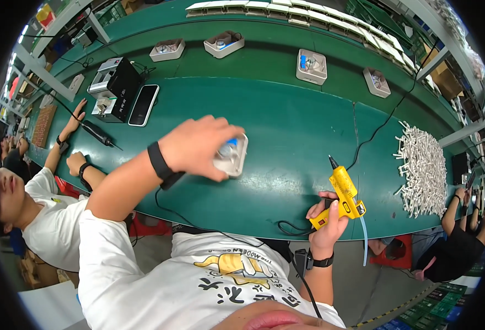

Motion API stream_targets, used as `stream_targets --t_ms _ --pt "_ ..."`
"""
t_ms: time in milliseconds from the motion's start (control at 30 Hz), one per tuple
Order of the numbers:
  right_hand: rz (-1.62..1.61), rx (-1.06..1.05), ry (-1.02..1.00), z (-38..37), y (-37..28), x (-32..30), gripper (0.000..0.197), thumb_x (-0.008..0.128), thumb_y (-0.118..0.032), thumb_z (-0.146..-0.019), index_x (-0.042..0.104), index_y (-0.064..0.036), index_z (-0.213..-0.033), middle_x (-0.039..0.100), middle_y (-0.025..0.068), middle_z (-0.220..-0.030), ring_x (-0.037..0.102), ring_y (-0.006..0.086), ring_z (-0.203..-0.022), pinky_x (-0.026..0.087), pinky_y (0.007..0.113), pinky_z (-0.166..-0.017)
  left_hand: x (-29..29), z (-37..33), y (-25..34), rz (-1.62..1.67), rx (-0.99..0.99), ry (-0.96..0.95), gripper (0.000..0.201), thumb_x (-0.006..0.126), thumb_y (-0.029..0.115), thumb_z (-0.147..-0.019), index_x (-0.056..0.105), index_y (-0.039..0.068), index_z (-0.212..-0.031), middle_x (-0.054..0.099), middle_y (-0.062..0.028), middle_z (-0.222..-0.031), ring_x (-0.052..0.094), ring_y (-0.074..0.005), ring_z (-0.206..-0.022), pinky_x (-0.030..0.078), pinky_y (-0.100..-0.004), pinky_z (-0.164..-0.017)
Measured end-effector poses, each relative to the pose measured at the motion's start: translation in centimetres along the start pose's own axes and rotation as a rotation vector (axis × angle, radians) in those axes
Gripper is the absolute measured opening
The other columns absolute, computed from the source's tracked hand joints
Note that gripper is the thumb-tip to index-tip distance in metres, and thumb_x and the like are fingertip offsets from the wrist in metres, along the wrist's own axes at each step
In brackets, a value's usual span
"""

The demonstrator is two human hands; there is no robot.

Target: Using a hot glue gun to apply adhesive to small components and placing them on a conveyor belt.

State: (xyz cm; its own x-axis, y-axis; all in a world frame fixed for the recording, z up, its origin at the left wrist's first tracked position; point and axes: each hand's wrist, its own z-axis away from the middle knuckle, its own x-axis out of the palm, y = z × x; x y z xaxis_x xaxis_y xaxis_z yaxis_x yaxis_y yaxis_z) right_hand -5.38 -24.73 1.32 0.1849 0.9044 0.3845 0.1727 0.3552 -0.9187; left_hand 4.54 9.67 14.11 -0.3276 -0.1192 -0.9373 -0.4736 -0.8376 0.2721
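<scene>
My left hand is closed on the edge of a small whitish plastic housing, lifted at the middle of the green bench. Something blue and a round clear or grey part show inside it, partly hidden by my fingers. In my right hand, near the bench's front edge, is a yellow hot glue gun. Its dark nozzle points up and away from me, and a pale bluish glue stick hangs out of its back end.
Several similar housings, one a whitish box, sit on the far green strip. A heap of small white parts lies right. Left are a phone, a black machine and an electric screwdriver. Co-workers sit on both sides.
</scene>
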Motion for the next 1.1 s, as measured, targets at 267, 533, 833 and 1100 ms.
stream_targets --t_ms 267,533,833,1100 --pt "-0.014 -0.009 -0.028 -0.1 -0.1 -0.4 0.027 0.053 -0.021 -0.113 0.057 0.0025 -0.125 0.068 0.0193 -0.117 0.057 0.014 -0.063 0.053 0.033 -0.056 -1.6 -5.5 -4.8 0.122 -0.056 -0.002 0.085 0.084 0.053 -0.084 0.058 0.004 -0.148 0.071 -0.0224 -0.118 0.07 -0.0394 -0.107 0.058 -0.0465 -0.093" --pt "-0.058 0.003 -0.031 0.0 0.0 -0.3 0.027 0.053 -0.021 -0.113 0.057 0.0023 -0.125 0.068 0.0196 -0.116 0.058 0.0146 -0.064 0.053 0.034 -0.056 -1.1 -17.6 -21.3 -0.134 -0.643 0.337 0.068 0.075 0.038 -0.094 0.049 0.023 -0.155 0.057 -0.0201 -0.152 0.06 -0.0396 -0.135 0.053 -0.0554 -0.108" --pt "-0.055 0.043 -0.027 0.2 0.0 -0.6 0.026 0.054 -0.021 -0.112 0.057 0.0014 -0.124 0.068 0.0191 -0.116 0.058 0.0146 -0.064 0.054 0.034 -0.057 -2.7 -17.0 -18.4 -0.561 -0.332 0.32 0.041 0.083 0.028 -0.083 0.076 0.018 -0.122 0.052 -0.0132 -0.153 0.053 -0.0315 -0.139 0.05 -0.0494 -0.104" --pt "-0.033 0.028 -0.038 -0.1 0.1 -0.6 0.026 0.054 -0.021 -0.112 0.057 0.0023 -0.124 0.068 0.0194 -0.116 0.059 0.0146 -0.063 0.054 0.034 -0.057 -0.6 -12.2 -15.5 -0.435 0.01 0.743 0.03 0.081 0.033 -0.081 0.072 0.006 -0.071 0.075 -0.0169 -0.121 0.068 -0.0348 -0.115 0.051 -0.0511 -0.095"
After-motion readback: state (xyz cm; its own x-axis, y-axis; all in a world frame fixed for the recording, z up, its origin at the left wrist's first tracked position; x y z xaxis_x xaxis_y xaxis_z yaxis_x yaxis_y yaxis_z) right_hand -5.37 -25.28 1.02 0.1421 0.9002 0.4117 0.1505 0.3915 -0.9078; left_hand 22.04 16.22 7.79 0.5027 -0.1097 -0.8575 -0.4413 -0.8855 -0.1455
